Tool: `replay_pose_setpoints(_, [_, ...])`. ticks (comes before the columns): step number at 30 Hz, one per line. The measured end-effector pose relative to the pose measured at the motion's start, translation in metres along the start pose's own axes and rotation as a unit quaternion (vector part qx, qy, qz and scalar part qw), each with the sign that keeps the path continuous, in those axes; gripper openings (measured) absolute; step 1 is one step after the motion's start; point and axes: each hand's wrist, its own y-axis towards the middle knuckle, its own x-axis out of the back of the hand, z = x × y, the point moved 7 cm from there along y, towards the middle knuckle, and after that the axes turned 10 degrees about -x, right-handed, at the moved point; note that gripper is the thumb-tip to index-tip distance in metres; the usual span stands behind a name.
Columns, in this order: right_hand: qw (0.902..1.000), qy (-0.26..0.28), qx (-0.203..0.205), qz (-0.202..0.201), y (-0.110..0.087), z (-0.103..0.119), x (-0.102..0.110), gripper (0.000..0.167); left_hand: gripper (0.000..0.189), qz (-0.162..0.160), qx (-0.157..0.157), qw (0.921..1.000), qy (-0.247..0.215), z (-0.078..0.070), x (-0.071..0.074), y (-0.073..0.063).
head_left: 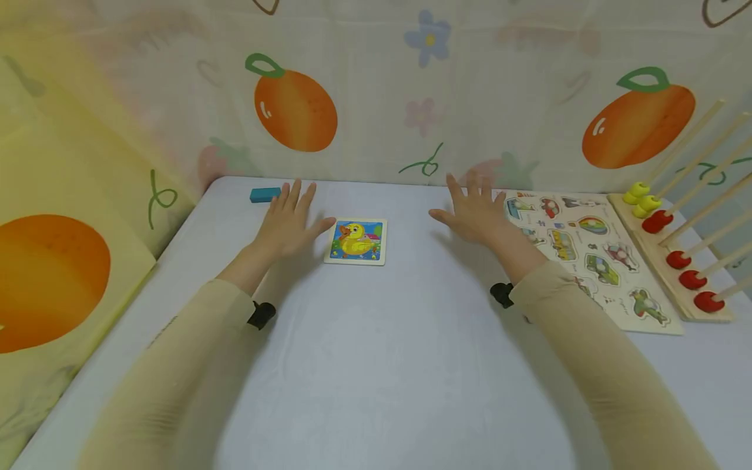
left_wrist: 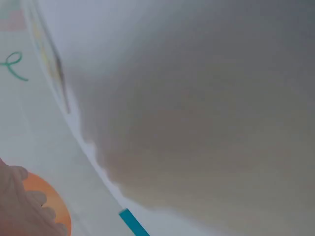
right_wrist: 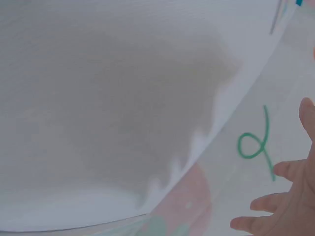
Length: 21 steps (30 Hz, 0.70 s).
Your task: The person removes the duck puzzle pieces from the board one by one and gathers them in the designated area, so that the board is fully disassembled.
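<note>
Bench (head_left: 382, 365), draped in white cloth, is spanned from both sides now: a left hand (head_left: 286, 225) and a right hand (head_left: 477, 214) are held out over it. To the left first, and that grip is spread wide, thumb stretched out to the side! Right by the thumb's tip, the upper left corner of a square, pale-rimmed panel (head_left: 355, 241) with a yellow duck on blue is seen; whether it is touched cannot be told. The panel is placed just left of centre, a little in from the back edge, with white cloth laid out on its near side. At the back, a small blue rectangular block (head_left: 263, 195) is spotted just beside the left fingertips, near the corner. Across to the right, and that grip is spread wide as well, fingertips framed against a fruit-patterned backdrop (head_left: 364, 124) past the back edge. Between the hands a broad lane is given, and the biggest stretch is opened between the beige sleeves (head_left: 158, 385). Tighter on the right: a pale picture board (head_left: 623, 303) with colourful vehicles is partly hidden by hand and forearm, and along its outer edge a light wooden rod rack (head_left: 659, 258) is set, threaded with red and yellow-green beads (head_left: 693, 279).
</note>
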Motion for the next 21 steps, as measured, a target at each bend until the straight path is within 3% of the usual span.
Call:
replay_pose_setpoints(5, [0.9989, 0.021, 0.033, -0.026, 0.005, 0.026, 0.008, 0.078, 0.081, -0.021, 0.004, 0.9965, -0.080, -0.001, 0.003, 0.010])
replay_pose_setpoints(8, [0.9965, 0.036, 0.058, -0.048, 0.008, 0.045, 0.011, 0.072, 0.076, -0.029, 0.016, 0.9906, -0.133, 0.000, 0.002, 0.013])
replay_pose_setpoints(12, [0.9919, 0.089, 0.077, -0.048, 0.011, 0.070, 0.010, 0.060, 0.065, -0.033, 0.034, 0.9817, -0.184, 0.000, -0.002, 0.016])
replay_pose_setpoints(15, [0.9873, 0.128, 0.089, -0.033, 0.015, 0.089, 0.004, 0.052, 0.058, -0.021, 0.053, 0.9749, -0.215, 0.001, -0.007, 0.018])
replay_pose_setpoints(21, [0.9712, 0.196, 0.134, 0.018, 0.020, 0.123, -0.013, 0.042, 0.051, 0.034, 0.077, 0.9642, -0.252, 0.001, -0.023, 0.021])
